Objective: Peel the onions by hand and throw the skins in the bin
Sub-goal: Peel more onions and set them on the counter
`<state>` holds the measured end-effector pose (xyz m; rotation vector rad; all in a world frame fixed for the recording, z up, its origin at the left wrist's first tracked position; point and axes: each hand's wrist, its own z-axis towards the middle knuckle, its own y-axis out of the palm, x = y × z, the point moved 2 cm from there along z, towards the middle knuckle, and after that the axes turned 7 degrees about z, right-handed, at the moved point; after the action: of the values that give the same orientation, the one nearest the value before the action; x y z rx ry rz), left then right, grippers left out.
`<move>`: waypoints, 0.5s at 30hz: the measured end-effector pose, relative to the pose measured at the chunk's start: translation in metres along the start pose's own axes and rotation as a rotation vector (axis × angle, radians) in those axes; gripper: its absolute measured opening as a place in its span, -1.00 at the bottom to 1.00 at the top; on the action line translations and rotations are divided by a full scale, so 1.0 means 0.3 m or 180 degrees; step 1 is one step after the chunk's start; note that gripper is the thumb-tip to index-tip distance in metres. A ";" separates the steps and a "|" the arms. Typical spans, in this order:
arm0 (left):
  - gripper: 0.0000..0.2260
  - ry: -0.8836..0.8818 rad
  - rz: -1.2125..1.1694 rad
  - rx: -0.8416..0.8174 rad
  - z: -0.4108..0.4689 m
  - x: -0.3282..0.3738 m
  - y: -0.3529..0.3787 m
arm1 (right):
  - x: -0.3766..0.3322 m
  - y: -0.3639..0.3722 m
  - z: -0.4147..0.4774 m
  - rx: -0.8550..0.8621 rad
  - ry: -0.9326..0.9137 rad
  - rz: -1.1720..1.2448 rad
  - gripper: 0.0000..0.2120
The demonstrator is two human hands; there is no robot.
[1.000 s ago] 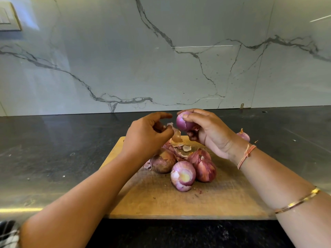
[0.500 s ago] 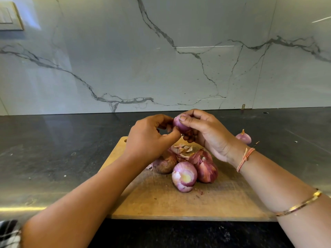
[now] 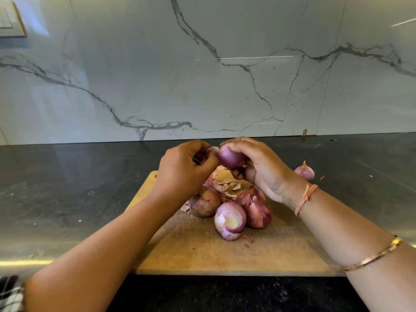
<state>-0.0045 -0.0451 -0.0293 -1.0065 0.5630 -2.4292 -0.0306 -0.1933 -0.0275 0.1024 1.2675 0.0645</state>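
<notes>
My right hand (image 3: 258,167) grips a small purple onion (image 3: 229,157) above the far part of the wooden cutting board (image 3: 202,253). My left hand (image 3: 182,170) is curled against the onion's left side and pinches a pale flap of skin (image 3: 212,149) there. On the board lie a partly peeled onion (image 3: 230,220), a red-skinned onion (image 3: 257,210) and a brownish onion (image 3: 206,204). Loose skins (image 3: 226,185) are piled behind them, under my hands. No bin is in view.
A peeled onion (image 3: 304,172) sits on the dark counter (image 3: 67,188) right of my right hand. A marble-patterned wall (image 3: 202,75) rises behind the counter. A wall switch plate (image 3: 10,21) is at the upper left.
My left hand has moved right from a gap beside the onion to touch it and pinch its skin. My right hand has turned the onion slightly.
</notes>
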 end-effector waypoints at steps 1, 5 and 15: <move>-0.88 -0.0012 -0.0056 -0.0013 0.001 -0.002 0.002 | 0.000 -0.001 0.002 0.0027 0.0018 0.0070 -0.88; -0.89 -0.0005 -0.0194 -0.0089 -0.001 0.000 0.005 | -0.001 -0.012 0.006 0.0049 0.0120 0.0220 -0.78; -0.86 -0.0144 0.0323 0.0044 0.010 -0.015 0.005 | -0.008 -0.005 0.000 0.0079 0.0421 0.0395 -0.84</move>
<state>0.0010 -0.0443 -0.0306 -1.0003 0.5672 -2.3128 -0.0312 -0.1951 -0.0255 0.2009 1.3934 0.1649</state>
